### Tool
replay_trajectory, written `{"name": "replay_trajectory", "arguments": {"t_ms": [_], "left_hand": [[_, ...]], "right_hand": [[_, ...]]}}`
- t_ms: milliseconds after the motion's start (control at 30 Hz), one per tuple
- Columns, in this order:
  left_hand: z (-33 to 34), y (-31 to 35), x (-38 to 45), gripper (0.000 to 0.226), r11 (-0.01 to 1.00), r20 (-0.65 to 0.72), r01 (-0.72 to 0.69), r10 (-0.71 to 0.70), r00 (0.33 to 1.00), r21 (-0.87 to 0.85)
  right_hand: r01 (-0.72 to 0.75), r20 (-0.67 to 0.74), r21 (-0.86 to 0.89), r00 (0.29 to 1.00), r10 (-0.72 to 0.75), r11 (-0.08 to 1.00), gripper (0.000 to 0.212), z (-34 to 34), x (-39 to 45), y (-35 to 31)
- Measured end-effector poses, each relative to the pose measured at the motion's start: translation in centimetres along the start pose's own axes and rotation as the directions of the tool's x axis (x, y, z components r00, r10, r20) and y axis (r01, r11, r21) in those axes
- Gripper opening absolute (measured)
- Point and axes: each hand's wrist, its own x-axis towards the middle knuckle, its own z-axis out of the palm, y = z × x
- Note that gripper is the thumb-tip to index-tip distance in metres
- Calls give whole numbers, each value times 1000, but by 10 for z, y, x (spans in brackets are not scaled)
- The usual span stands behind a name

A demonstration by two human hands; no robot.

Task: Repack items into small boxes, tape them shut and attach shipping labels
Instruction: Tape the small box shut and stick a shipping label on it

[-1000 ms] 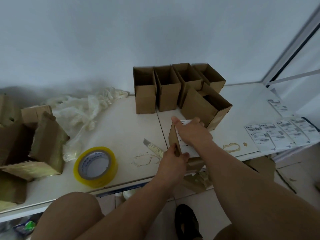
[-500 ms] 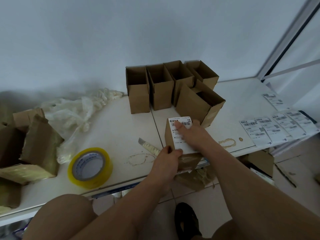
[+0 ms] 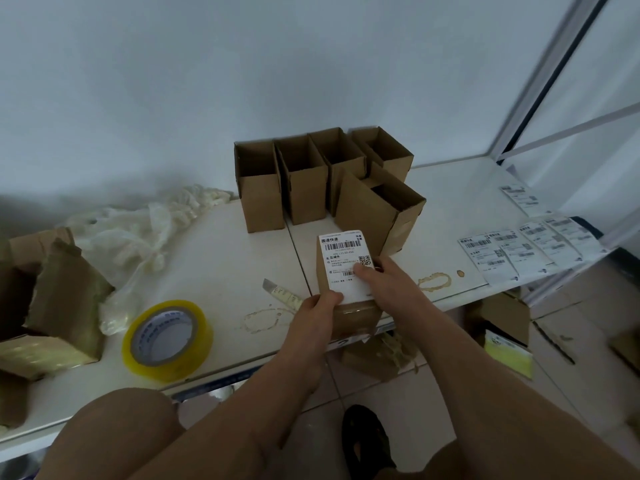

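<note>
A small taped cardboard box (image 3: 356,315) lies at the table's front edge with a white shipping label (image 3: 344,259) on its top. My left hand (image 3: 317,315) grips the box's near left corner, thumb on the label's lower edge. My right hand (image 3: 384,284) presses flat fingers on the label's right side. Several open empty boxes (image 3: 304,188) stand behind it. A strip of spare labels (image 3: 526,251) lies at the right. A yellow tape roll (image 3: 168,339) sits at the front left, and a box cutter (image 3: 282,294) lies beside the box.
Opened larger cartons (image 3: 59,306) and crumpled clear plastic (image 3: 138,230) fill the left of the white table (image 3: 214,258). A metal shelf frame (image 3: 554,81) rises at the right. More boxes (image 3: 498,317) sit on the floor under the table edge.
My right hand slid down the label from its top toward its lower right, uncovering the barcode. My left hand stayed on the box's near corner.
</note>
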Motion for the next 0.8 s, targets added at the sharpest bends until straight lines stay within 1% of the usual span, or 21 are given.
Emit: {"name": "replay_trajectory", "arguments": {"t_ms": [100,267,367,467,567,633,733,800], "left_hand": [[5,-4,-8,35,999,0,-51,51,999,1],[12,-20,-21,39,993,6,-103,104,995,-53],[17,-27,-31,37,988,-2,-130,131,991,-83],[21,-28,-45,41,985,-3,-139,140,990,-107],[29,-28,-59,44,980,18,-139,143,990,-140],[36,-27,-69,50,985,43,-144,149,988,-91],[54,-23,-83,67,988,89,-154,154,984,-1],[68,-19,-90,70,988,113,-153,148,982,36]], "right_hand": [[24,-7,51,1000,-24,998,40,-2,-10,1],[34,-20,131,999,-32,991,36,-10,-32,6],[-1,-25,215,1000,7,977,45,-19,-48,14],[15,-36,241,999,-6,970,51,-29,-71,25],[54,-60,243,997,-41,969,43,-39,-96,33],[77,-89,272,995,-55,959,36,-47,-111,39],[95,-147,363,988,-44,927,27,-61,-127,42],[116,-197,398,980,-38,910,23,-72,-134,40]]}}
